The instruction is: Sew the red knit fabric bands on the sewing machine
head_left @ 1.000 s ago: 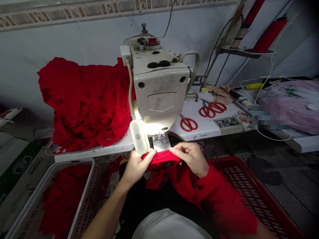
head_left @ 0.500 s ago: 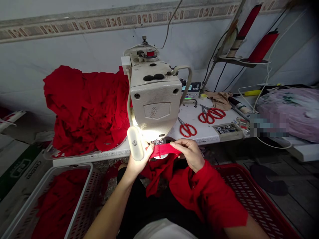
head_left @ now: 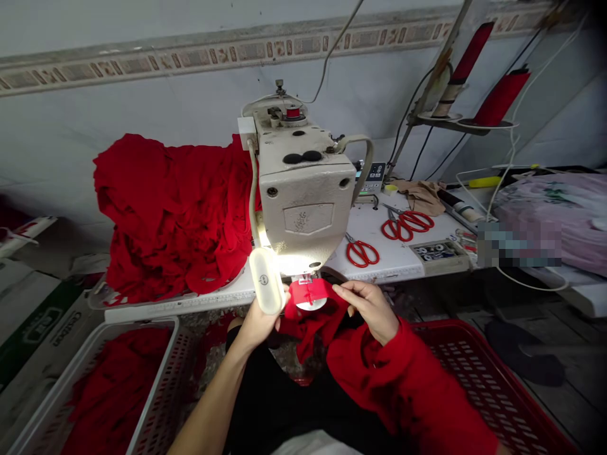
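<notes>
A red fabric band point(head_left: 308, 292) lies under the needle area of a white sewing machine point(head_left: 306, 208). Its right end is pinched between the thumb and fingers of my right hand point(head_left: 372, 308). My left hand point(head_left: 260, 325) is at the band's left end, closed on the fabric, with part of its fingers hidden behind the machine's lit lamp point(head_left: 268, 281). More of the red cloth point(head_left: 315, 328) hangs below the band, over my lap. Red fabric point(head_left: 417, 385) also wraps around my right forearm.
A tall heap of red cloth point(head_left: 175, 215) stands left of the machine. Red-handled scissors point(head_left: 363, 253) and more scissors point(head_left: 408, 225) lie on the right of the table. A white basket point(head_left: 156, 373) and a red basket point(head_left: 467, 360) flank my legs. Thread cones point(head_left: 501, 98) stand back right.
The band has shifted slightly at the needle area, and my left thumb has slid off its top toward the lamp. My right hand still pinches the right end. The view has tilted slightly.
</notes>
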A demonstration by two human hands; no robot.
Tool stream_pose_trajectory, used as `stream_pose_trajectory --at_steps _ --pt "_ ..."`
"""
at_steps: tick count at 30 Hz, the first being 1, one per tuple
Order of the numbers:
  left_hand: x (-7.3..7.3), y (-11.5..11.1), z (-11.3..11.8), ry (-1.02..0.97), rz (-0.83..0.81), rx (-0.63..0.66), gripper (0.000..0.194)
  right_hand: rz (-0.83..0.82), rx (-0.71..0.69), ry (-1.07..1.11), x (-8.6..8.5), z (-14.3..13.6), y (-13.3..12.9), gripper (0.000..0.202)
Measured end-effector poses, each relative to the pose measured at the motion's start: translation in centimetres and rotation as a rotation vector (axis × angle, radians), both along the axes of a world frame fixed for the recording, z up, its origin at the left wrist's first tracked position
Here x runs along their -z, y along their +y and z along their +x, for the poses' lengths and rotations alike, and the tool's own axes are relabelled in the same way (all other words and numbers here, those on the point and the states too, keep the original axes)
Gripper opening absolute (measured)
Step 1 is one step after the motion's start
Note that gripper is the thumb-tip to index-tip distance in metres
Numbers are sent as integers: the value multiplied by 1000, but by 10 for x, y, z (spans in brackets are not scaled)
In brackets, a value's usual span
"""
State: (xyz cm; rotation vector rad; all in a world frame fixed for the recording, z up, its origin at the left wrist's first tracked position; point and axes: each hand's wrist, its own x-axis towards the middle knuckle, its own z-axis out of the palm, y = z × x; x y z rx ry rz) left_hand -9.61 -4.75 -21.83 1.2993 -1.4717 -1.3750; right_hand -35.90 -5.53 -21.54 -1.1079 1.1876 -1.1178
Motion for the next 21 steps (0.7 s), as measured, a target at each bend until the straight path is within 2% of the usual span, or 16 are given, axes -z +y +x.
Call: stream_pose_trajectory --at_steps 2,4,6,8,11,15,17,18,21 --pt "5 6 17 -57 52 98 47 -8 55 -10 7 -1 6 38" --pt "3 8 34 -112 62 118 44 1 102 -46 12 1 14 39" --pt "-5 7 48 -124 19 35 38 26 56 -86 14 6 23 36" --pt "-14 4 56 -77 -50 -84 32 63 -63 -96 15 14 32 37" --pt "-23 1 51 -11 -152 -208 26 109 -196 -60 14 30 42 38" --pt "-19 13 23 6 -170 -233 28 11 -233 54 5 45 51 37" --pt "-14 25 12 38 -96 -181 32 -73 -215 136 -5 48 54 32" --pt "-12 32 10 50 -55 -116 34 -98 -216 156 -10 48 56 32" --pt "-12 46 11 76 11 246 30 -89 -283 112 -24 47 63 33"
